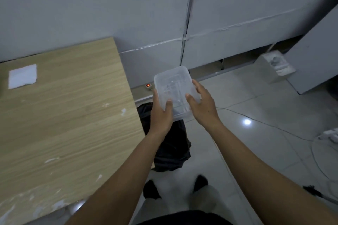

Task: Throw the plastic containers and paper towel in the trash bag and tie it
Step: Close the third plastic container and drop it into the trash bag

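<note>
Container point(172, 89) between my hands | left hand point(161, 115), right hand point(202, 105) both grip it | above black bag point(170, 150)

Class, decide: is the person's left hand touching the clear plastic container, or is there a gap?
Touching. The head view shows the left hand gripping the clear plastic container, with its thumb lying on the container's top.

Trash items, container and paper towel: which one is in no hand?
The white paper towel: it lies flat on the wooden table. The left hand and right hand hold the clear plastic container above the black trash bag.
</note>
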